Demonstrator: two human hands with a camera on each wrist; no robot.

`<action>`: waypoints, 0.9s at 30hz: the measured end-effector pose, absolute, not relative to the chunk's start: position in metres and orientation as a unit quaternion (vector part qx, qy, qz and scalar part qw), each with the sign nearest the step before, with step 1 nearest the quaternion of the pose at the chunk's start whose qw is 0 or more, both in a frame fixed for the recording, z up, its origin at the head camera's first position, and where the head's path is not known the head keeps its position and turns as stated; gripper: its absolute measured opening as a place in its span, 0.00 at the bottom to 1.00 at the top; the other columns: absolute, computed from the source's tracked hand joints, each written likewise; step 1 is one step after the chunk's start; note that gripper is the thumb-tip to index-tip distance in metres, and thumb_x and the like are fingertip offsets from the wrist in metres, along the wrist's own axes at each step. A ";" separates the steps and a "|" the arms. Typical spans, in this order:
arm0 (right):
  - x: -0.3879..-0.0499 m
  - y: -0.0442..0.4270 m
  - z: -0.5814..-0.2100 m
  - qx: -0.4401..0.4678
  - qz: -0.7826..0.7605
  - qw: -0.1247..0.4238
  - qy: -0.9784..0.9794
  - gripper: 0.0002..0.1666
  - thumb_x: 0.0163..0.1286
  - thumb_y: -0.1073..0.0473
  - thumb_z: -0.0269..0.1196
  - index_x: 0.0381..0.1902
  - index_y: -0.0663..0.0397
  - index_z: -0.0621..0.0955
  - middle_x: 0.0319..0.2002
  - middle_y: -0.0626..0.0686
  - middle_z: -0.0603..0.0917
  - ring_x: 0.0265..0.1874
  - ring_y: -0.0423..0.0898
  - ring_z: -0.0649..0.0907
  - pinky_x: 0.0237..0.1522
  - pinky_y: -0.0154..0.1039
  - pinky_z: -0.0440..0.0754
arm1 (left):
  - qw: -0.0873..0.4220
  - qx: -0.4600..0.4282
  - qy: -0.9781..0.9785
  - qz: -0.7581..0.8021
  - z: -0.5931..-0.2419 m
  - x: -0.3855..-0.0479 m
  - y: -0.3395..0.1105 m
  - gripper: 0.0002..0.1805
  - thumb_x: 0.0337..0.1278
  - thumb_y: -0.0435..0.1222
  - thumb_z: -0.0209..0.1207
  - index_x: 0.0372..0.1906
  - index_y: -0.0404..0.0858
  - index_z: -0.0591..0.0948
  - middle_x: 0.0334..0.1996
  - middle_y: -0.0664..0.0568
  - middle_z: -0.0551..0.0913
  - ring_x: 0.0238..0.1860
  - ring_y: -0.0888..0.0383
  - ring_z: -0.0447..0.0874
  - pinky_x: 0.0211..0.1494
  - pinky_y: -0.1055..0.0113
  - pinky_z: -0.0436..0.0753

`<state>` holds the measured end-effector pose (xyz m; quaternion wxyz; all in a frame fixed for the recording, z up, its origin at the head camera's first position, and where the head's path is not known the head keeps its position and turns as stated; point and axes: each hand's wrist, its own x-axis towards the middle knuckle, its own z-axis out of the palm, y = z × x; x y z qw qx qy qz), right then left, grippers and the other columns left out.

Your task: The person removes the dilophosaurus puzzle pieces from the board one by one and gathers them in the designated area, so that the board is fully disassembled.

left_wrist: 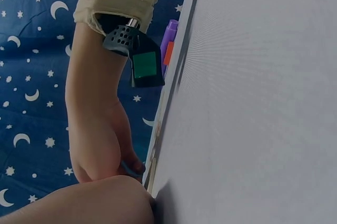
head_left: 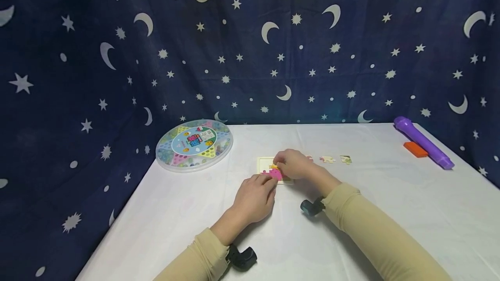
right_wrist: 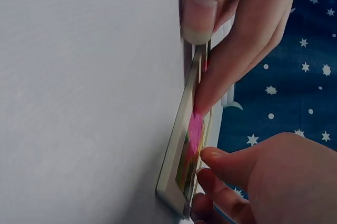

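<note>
A small puzzle board (head_left: pixel 259 165) with a pale frame lies flat on the white table, and pink and yellow pieces show inside it. From the front left, my left hand (head_left: pixel 254 197) reaches over it, its index fingertip resting on the pink piece (right_wrist: pixel 195 132). My right hand (head_left: pixel 296 164) covers the board's right part; its thumb and curled fingers pinch at a yellow-edged piece (head_left: pixel 274 166), mostly hidden by the fingers. In the left wrist view, my left hand (left_wrist: pixel 105 200) is at the bottom, with my right hand (left_wrist: pixel 102 145) beyond it.
Loose puzzle pieces (head_left: pixel 327 159) lie right of the board, partly behind my right hand. A round marble-game box (head_left: pixel 194 145) sits at the back left. At the far right are a purple microphone-shaped object (head_left: pixel 423 143) and an orange block (head_left: pixel 416 149). A starry curtain hangs behind.
</note>
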<state>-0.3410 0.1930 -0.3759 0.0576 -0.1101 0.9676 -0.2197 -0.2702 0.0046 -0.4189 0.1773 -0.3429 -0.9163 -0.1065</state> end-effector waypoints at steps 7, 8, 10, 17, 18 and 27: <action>-0.343 0.189 -0.376 -0.117 -0.218 0.052 0.967 0.12 0.76 0.59 0.61 0.52 0.55 0.83 0.49 0.55 0.85 0.51 0.53 0.81 0.64 0.55 0.75 | 0.176 -0.345 -0.917 -0.097 -0.419 -0.271 0.006 0.17 0.75 0.43 0.53 0.60 0.46 0.83 0.57 0.52 0.82 0.60 0.50 0.78 0.59 0.52 0.78; -0.343 0.189 -0.376 -0.117 -0.223 0.052 0.967 0.11 0.76 0.59 0.60 0.52 0.55 0.83 0.50 0.55 0.85 0.51 0.53 0.81 0.64 0.55 0.75 | 0.176 -0.346 -0.917 -0.096 -0.419 -0.271 0.006 0.17 0.75 0.43 0.52 0.60 0.46 0.83 0.57 0.52 0.82 0.60 0.50 0.78 0.59 0.52 0.78; -0.343 0.190 -0.376 -0.112 -0.235 0.051 0.964 0.10 0.76 0.59 0.60 0.52 0.54 0.82 0.50 0.55 0.84 0.52 0.53 0.81 0.63 0.55 0.76 | 0.175 -0.345 -0.917 -0.096 -0.419 -0.270 0.005 0.17 0.75 0.43 0.52 0.61 0.46 0.83 0.57 0.52 0.82 0.61 0.50 0.78 0.59 0.52 0.78; -0.341 0.190 -0.371 -0.102 -0.247 0.033 0.963 0.11 0.75 0.56 0.61 0.52 0.51 0.83 0.49 0.54 0.85 0.48 0.52 0.82 0.59 0.57 0.77 | 0.168 -0.339 -0.921 -0.094 -0.419 -0.270 0.005 0.18 0.76 0.43 0.52 0.62 0.46 0.82 0.58 0.52 0.81 0.61 0.50 0.77 0.60 0.51 0.78; -0.341 0.190 -0.371 -0.101 -0.244 0.031 0.964 0.12 0.75 0.56 0.61 0.53 0.51 0.83 0.48 0.54 0.85 0.48 0.51 0.81 0.59 0.59 0.76 | 0.167 -0.339 -0.921 -0.094 -0.419 -0.270 0.005 0.18 0.76 0.43 0.52 0.62 0.46 0.82 0.58 0.52 0.81 0.62 0.50 0.77 0.60 0.51 0.77; -0.339 0.188 -0.368 -0.100 -0.228 0.021 0.968 0.13 0.71 0.54 0.67 0.51 0.48 0.86 0.44 0.49 0.87 0.47 0.50 0.83 0.58 0.59 0.77 | 0.166 -0.339 -0.921 -0.094 -0.419 -0.269 0.005 0.18 0.76 0.43 0.51 0.63 0.47 0.82 0.58 0.52 0.81 0.62 0.49 0.77 0.60 0.50 0.78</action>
